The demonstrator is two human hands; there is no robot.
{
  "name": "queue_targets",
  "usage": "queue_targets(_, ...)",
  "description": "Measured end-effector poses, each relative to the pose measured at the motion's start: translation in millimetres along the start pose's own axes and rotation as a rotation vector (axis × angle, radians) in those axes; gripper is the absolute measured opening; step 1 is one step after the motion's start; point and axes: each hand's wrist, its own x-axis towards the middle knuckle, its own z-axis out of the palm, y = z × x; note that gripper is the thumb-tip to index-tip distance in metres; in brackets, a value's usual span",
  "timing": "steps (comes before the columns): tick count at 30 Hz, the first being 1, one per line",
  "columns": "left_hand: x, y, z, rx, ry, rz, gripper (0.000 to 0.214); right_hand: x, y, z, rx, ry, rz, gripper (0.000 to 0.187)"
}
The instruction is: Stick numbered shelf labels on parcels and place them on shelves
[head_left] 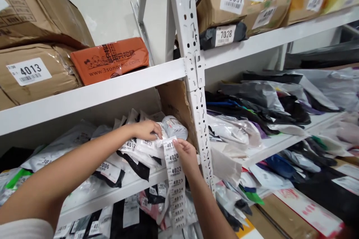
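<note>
A long strip of numbered barcode labels (176, 185) hangs down past the shelf edge. My right hand (185, 153) pinches its top end between thumb and fingers. Over a row of white plastic parcels (148, 147), marked 4012 and 4017 among others, reaches my left hand (148, 130). Its fingers are curled down at a white parcel (159, 140) right beside the strip's top; the fingertips are partly hidden. Just behind both hands lies a rounded, clear-wrapped package (175, 127) against a cardboard panel (176, 99).
A white perforated post (193, 67) stands close right of my hands. Above them runs a white shelf beam (95, 97), bearing a carton labelled 4013 (36, 73) and an orange package (112, 61). Bagged parcels (252, 101) fill the right shelves; more labelled parcels (131, 213) lie below.
</note>
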Motion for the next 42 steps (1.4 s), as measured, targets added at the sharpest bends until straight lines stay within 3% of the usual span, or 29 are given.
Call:
queue_targets(9, -6.3, -0.8, 7.3, -0.226, 0.119, -0.101, 0.020, 15.8, 23.5, 21.2, -0.092, 0.039, 0.029, 0.050)
queue_targets(14, -6.1, 3.5, 11.1, -0.206, 0.174, -0.080, 0.013, 19.0, 24.7, 19.1, -0.136, 0.026, -0.019, 0.049)
queue_targets(18, -5.4, 2.1, 12.1, -0.225, 0.175, -0.121, 0.012, 26.5, 26.3, 14.6, -0.300, -0.024, -0.095, 0.044)
queue_targets(25, -1.6, 2.0, 13.5, -0.296, 0.208, -0.229, 0.014, 25.6, 31.0, 14.4, -0.463, 0.072, -0.188, 0.043)
queue_targets(31, 2.3, 1.3, 15.1, -0.269, 0.225, -0.243, 0.018, 25.3, 29.1, 14.0, -0.391, 0.077, -0.088, 0.045)
queue_targets(38, 4.7, 1.0, 16.1, -0.192, 0.257, -0.221, 0.021, 27.2, 20.5, 4.8, -0.018, -0.084, 0.236, 0.047)
queue_targets(42, 7.1, 0.3, 15.7, -0.151, 0.238, -0.242, 0.023, 27.8, 19.7, 2.6, -0.024, -0.074, 0.238, 0.048)
